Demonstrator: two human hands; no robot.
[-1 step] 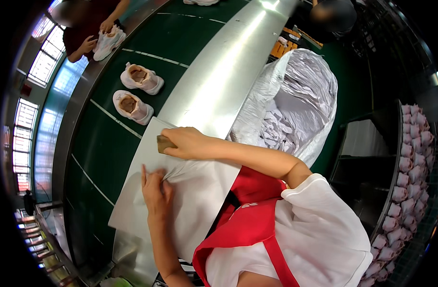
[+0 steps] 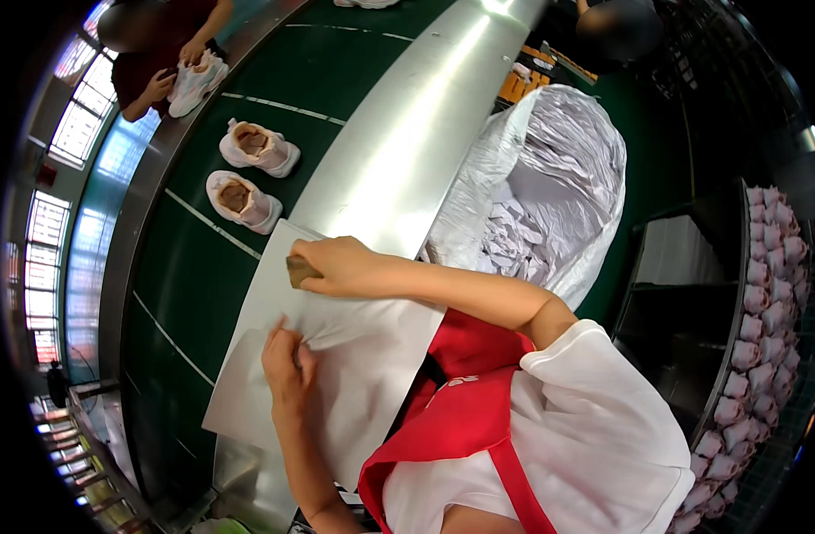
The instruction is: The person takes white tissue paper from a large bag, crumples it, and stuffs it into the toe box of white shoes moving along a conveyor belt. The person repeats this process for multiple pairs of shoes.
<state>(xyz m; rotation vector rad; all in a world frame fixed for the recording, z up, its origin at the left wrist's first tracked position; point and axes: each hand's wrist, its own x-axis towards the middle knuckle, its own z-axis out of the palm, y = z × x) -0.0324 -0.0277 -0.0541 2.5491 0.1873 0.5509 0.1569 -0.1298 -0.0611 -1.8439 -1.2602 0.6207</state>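
A stack of large white paper sheets (image 2: 363, 383) lies over the near end of the metal table, its top sheet wrinkled near my hands. Closed around a small olive-brown block (image 2: 300, 271), my right hand (image 2: 336, 265) presses it onto the paper's upper part; the block's exact kind is unclear. Below it, my left hand (image 2: 287, 367) rests at the paper, fingers bent and thumb held apart from them.
Beyond the paper runs the shiny metal tabletop (image 2: 385, 133). On the left, a green conveyor belt (image 2: 185, 267) carries two pale shoes (image 2: 245, 200). A white plastic bag (image 2: 479, 187) of paper stands right, near a rack of pink-white bundles (image 2: 750, 356). A co-worker handles a shoe (image 2: 197, 84).
My left hand's raised index finger has come down toward the paper. My right hand remains on the block, and the whole view has shifted slightly.
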